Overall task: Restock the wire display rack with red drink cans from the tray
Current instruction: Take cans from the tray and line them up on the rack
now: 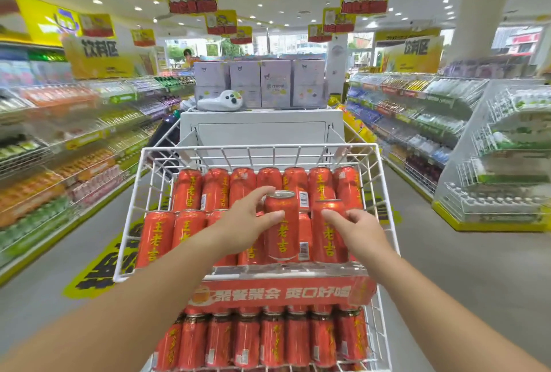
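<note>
A white wire display rack point(384, 192) stands in front of me, its top shelf filled with rows of red drink cans point(187, 189) with yellow lettering. My left hand point(244, 219) grips one upright red can point(281, 225) in the front row, thumb and fingers around its upper half. My right hand point(357, 228) holds the neighbouring red can point(328, 231) from its right side. A lower shelf of red cans point(247, 339) sits under a red price strip point(280, 294). No tray is in view.
Drink shelves line the aisle on the left point(59, 145) and right point(417, 121). A white cabinet point(262, 130) with lilac boxes point(259, 85) stands right behind the rack. A tiered clear display point(501, 163) is at the right. Grey floor lies on both sides.
</note>
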`<state>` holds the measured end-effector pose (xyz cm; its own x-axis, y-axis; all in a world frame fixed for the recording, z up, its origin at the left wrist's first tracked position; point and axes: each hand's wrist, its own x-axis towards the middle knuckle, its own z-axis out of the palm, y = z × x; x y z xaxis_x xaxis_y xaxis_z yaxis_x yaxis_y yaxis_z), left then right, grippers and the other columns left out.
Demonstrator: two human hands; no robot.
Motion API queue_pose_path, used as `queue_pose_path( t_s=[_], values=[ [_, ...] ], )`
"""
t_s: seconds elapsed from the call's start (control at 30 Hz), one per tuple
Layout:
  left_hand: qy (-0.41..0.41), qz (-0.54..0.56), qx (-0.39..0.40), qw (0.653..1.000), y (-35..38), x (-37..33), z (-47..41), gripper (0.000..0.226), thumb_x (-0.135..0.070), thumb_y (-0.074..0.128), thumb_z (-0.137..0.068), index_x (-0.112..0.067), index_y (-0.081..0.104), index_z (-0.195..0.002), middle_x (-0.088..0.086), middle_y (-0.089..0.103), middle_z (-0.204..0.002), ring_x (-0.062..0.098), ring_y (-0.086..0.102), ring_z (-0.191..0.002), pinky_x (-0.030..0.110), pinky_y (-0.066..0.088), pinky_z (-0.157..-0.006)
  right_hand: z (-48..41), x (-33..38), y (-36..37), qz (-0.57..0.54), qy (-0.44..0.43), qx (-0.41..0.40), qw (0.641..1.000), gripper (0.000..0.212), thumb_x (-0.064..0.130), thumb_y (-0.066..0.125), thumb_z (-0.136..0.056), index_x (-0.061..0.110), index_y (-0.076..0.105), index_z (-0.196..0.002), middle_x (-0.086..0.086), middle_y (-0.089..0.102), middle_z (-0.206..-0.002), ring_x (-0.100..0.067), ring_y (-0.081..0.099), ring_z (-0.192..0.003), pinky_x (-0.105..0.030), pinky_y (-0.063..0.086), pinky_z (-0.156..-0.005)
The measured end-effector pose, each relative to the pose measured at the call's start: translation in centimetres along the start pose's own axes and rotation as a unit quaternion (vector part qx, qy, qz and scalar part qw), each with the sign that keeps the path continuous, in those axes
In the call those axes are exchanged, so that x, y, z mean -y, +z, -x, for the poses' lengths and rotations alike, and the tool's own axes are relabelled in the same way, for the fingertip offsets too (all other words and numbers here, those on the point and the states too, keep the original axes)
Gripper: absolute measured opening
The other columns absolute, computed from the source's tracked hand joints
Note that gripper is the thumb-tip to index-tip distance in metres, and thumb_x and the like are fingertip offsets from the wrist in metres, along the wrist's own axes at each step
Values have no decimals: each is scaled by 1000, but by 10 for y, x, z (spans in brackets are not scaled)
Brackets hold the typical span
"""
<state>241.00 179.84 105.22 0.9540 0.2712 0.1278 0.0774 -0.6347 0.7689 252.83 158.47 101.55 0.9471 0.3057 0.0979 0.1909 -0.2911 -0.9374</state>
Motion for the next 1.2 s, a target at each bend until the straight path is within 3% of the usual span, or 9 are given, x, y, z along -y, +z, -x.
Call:
queue_pose_path(
  t_s=[0.13,0.23,0.4,0.5,0.73,0.87,1.03,1.13,1.2],
  values=[
    [-25,-90,7,996,11,12,-13,57,-80,53,-74,-69,35,-127,5,50,-132,28,47,-126,51,37,-112,-17,-19,15,1,17,13,1000,61,67,71,-74,15,71,-105,5,68,-82,-14,66,-73,-29,50,-62],
    [-12,-176,1,984,21,13,-20,56,-68,54,-88,-56,34,-139,5,44,-121,30,37,-119,49,32,-112,-27,-29,25,-13,23,11,1000,77,76,68,-61,24,66,-117,4,72,-106,-17,71,-91,-42,60,-82],
    [8,-251,13,968,27,10,-25,59,-66,52,-91,-48,36,-144,7,41,-130,30,26,-126,50,24,-112,-29,-35,31,0,20,2,1000,87,86,61,-60,27,65,-124,7,72,-112,-17,71,-97,-45,59,-88],
    [84,-351,-14,933,21,15,-33,56,-66,47,-93,-36,51,-139,-4,49,-131,24,29,-127,45,19,-108,-23,-33,33,12,10,-16,1000,95,86,60,-59,24,64,-131,6,70,-121,-17,68,-106,-43,56,-95],
    [96,-378,-14,921,18,24,-43,53,-63,43,-96,-29,62,-131,-10,48,-136,19,30,-131,45,18,-109,-20,-29,34,1,8,4,1000,72,79,65,-67,24,75,-113,8,76,-104,-15,71,-95,-44,57,-92],
    [61,-381,35,922,18,20,-51,48,-59,38,-100,-28,59,-130,-6,53,-132,21,34,-130,47,20,-109,-23,-26,30,22,8,34,999,88,86,54,-59,22,72,-117,9,75,-107,-16,71,-98,-44,57,-92],
    [62,-315,41,946,18,21,-54,41,-49,45,-102,-33,51,-139,-4,60,-123,23,41,-126,45,17,-107,-23,-25,29,50,-8,18,999,44,60,60,-89,22,74,-107,10,74,-95,-14,70,-89,-41,59,-85],
    [64,-312,47,947,17,22,-55,39,-49,44,-102,-36,53,-137,-8,58,-115,22,43,-122,45,15,-109,-22,-24,32,78,-14,-11,997,33,53,57,-95,23,71,-100,12,69,-85,-9,64,-79,-32,52,-73],
    [67,-323,47,943,16,21,-56,40,-49,44,-102,-35,52,-138,-8,60,-121,21,45,-123,45,15,-109,-21,-22,37,107,-19,-37,993,31,54,55,-96,26,68,-94,8,67,-84,-18,64,-82,-34,50,-75]
  ],
)
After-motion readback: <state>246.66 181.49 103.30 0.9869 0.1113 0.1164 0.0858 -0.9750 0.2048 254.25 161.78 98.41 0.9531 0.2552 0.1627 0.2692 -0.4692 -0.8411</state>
